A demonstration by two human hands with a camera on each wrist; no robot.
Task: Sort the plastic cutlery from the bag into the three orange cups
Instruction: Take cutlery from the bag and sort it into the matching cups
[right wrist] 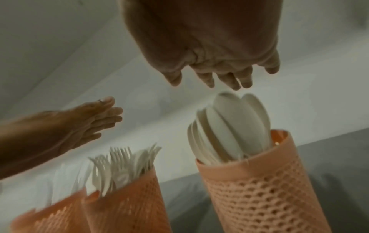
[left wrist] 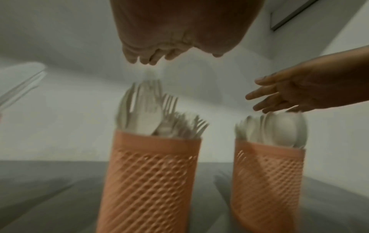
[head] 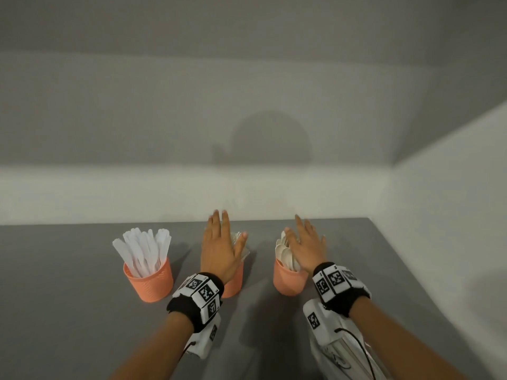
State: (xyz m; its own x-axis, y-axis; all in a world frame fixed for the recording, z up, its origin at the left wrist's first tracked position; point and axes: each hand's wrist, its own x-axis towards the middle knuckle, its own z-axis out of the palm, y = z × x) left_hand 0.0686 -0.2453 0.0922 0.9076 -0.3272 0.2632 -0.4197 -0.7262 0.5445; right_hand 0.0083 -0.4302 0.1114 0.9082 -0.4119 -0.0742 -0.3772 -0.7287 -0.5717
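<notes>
A flat, matte grey tabletop (head: 68,297) meets a plain pale wall (head: 247,105) at its far edge, and everything stands near that edge. Three orange plastic cups with a raised lattice texture and smooth rim bands stand upright in a row, apart from one another; take the middle orange cup (left wrist: 147,181) as the landmark. It holds a bunch of white plastic forks (left wrist: 159,113), tines up and fanned out above the rim. To its left, the left orange cup (head: 149,281) holds flat white plastic knives (head: 142,250), handles splayed upward. To its right, the right orange cup (right wrist: 257,189) holds nested white plastic spoons (right wrist: 229,126), smooth oval bowls upward and leaning toward the forks. The left hand (head: 220,249) is spread flat, palm down, directly above the middle cup's forks, fingers straight and holding nothing; the left wrist view shows a gap between its fingertips and the tines. The right hand (head: 306,244) is likewise extended with loose, straight fingers, empty, over the spoons; whether it brushes the topmost spoon cannot be told. Both wrists wear black bands with white, black-patterned marker tiles (head: 204,293).
</notes>
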